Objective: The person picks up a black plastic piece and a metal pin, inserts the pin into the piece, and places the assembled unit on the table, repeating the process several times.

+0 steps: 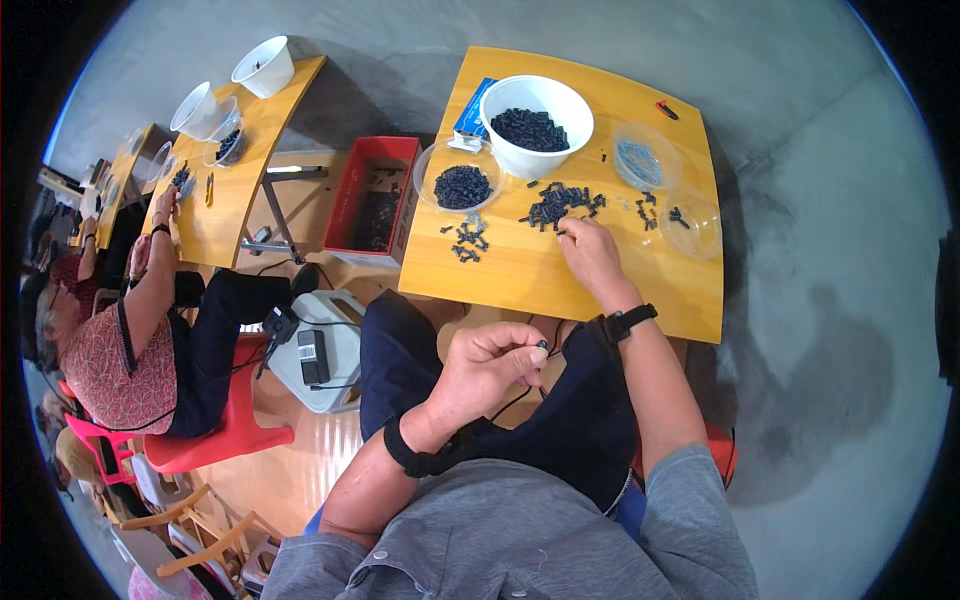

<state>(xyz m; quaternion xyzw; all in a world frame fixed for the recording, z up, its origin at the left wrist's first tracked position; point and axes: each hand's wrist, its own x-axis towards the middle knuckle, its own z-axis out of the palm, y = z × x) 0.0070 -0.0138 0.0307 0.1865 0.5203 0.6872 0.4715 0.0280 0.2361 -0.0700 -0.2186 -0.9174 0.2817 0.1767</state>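
My left hand (487, 372) is raised above my lap, thumb and forefinger pinched on a small dark plastic part (542, 345). Over the table, my right hand (592, 256) has its fingers closed at the near edge of a loose pile of small black plastic parts (560, 205). A dark bit shows at those fingertips, mostly hidden by them. Left of the pile, a clear round tub (430, 196) holds many black parts. Several black and grey pieces (470, 240) lie scattered before it. Behind the pile stands a white bucket (508, 160), partly filled with black parts.
On the table's right are a clear tub of pale bluish pieces (640, 163) and another clear tub (705, 238). A blue box (473, 115) and a red-and-black tool (667, 110) lie farther back. Left are a red crate (345, 205), a grey stool (345, 390) and a seated person (125, 350).
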